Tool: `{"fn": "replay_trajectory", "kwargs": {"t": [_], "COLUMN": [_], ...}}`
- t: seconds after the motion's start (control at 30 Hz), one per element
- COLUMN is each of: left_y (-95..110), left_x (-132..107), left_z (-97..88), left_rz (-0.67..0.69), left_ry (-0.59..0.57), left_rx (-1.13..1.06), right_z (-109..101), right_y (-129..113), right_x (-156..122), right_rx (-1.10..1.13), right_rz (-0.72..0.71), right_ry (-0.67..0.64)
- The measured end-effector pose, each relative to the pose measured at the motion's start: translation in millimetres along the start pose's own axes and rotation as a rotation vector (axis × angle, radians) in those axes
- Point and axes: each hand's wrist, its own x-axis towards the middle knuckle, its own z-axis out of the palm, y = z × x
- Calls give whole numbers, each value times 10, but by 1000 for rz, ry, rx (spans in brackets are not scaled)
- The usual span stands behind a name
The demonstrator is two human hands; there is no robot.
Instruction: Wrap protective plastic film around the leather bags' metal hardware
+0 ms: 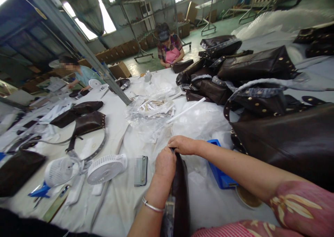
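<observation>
A dark brown leather bag (182, 198) stands on edge close to my body, its far end rising toward both hands. My left hand (165, 164), with a silver bangle at the wrist, is closed on the bag's far upper corner. Fingers of my right hand (184, 144) are bent and pinched at the same corner, touching the left hand. What exactly lies between the fingertips is hidden. Left of the bag lies a phone (141, 171). Behind my right forearm sits a blue plastic bin (219, 171).
Dark leather bags (255, 66) are heaped at the right. White fans (106, 169) and a green-handled tool (56, 204) lie at the left, near more bags (88, 122). Clear plastic with paper strips (156, 106) is ahead. A metal post (86, 46) crosses the view; two co-workers (171, 49) sit beyond.
</observation>
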Motion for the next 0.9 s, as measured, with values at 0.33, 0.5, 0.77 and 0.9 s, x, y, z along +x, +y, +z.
{"fn": "replay_trajectory", "kwargs": {"t": [0.33, 0.5, 0.77, 0.9], "left_y": [-30, 10, -156, -376], "left_x": [172, 226, 243, 133], "left_z": [71, 129, 122, 114], "left_rz": [-18, -30, 61, 7], "left_ry": [11, 21, -2, -13], "left_rx": [-70, -123, -338, -433], "right_z": [36, 62, 281, 356], "right_y": [-57, -102, -40, 31], "right_x": [-101, -127, -90, -134], "right_rx": [114, 193, 320, 321], "right_rz": [98, 209, 383, 446], "right_ry": [95, 190, 317, 371]}}
